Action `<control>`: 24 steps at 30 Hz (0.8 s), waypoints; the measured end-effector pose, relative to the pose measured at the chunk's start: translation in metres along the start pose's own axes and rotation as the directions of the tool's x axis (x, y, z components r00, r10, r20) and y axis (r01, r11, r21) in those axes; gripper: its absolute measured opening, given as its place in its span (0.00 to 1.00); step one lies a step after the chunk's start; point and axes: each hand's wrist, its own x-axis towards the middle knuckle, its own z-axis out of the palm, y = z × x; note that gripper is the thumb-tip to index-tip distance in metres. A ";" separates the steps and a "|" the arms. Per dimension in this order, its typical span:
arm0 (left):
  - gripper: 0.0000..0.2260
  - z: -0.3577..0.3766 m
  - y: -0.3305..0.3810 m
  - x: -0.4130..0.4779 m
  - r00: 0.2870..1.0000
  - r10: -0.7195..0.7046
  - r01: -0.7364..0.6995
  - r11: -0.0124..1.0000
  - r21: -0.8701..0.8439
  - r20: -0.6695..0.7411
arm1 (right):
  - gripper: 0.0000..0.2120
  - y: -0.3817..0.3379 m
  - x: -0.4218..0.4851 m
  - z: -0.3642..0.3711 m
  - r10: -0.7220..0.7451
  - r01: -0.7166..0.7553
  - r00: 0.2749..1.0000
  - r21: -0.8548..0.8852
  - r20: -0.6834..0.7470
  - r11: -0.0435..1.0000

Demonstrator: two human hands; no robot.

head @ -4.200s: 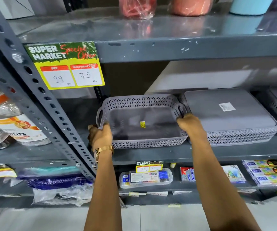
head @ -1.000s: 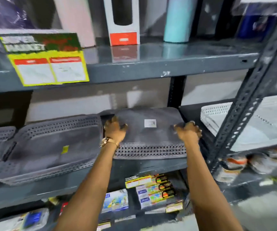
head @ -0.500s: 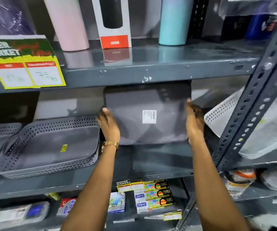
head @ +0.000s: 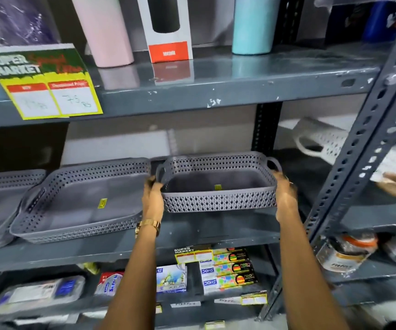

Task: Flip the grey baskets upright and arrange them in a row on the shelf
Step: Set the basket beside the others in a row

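Nearest the camera, two bare arms reach forward to the middle shelf (head: 192, 236). The left hand (head: 152, 196) and right hand (head: 285, 194) are closed on the short ends of a grey basket (head: 218, 184), held level just above the shelf. Half a second ago it stood on edge, base outward; now it faces up, so the flip looks done and only setting down remains. Just left of it, a second upright basket (head: 82, 201) rests on the shelf.
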 end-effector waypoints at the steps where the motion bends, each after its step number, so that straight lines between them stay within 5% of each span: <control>1: 0.10 -0.001 -0.003 0.000 1.000 0.015 -0.016 0.999 0.029 0.015 | 0.28 0.002 -0.004 -0.002 -0.046 0.045 0.999 -0.043 -0.019 0.998; 4: 0.20 -0.006 -0.012 -0.006 0.999 0.028 -0.033 0.979 0.200 0.032 | 0.19 0.023 -0.006 -0.011 -0.139 0.128 0.990 -0.252 -0.027 0.959; 10: 0.25 -0.009 -0.023 -0.030 0.985 0.155 -0.173 0.877 0.449 0.078 | 0.27 0.035 -0.022 -0.009 -0.295 0.234 0.955 -0.544 -0.026 0.806; 13: 0.23 -0.013 -0.024 -0.044 0.916 0.375 -0.392 0.757 0.522 0.144 | 0.32 0.031 -0.042 0.005 -0.512 0.366 0.859 -0.693 -0.005 0.621; 16: 0.20 -0.033 -0.020 -0.051 0.837 0.507 -0.528 0.649 0.548 0.205 | 0.23 0.032 -0.063 0.038 -0.673 0.561 0.723 -0.700 0.155 0.441; 19: 0.17 -0.052 -0.015 -0.045 0.801 0.548 -0.576 0.593 0.562 0.242 | 0.19 0.033 -0.082 0.069 -0.634 0.674 0.693 -0.623 0.344 0.398; 24: 0.13 -0.145 0.000 -0.015 0.790 0.586 -0.533 0.515 0.671 0.177 | 0.26 0.050 -0.135 0.143 -0.479 0.707 0.700 -0.610 0.530 0.358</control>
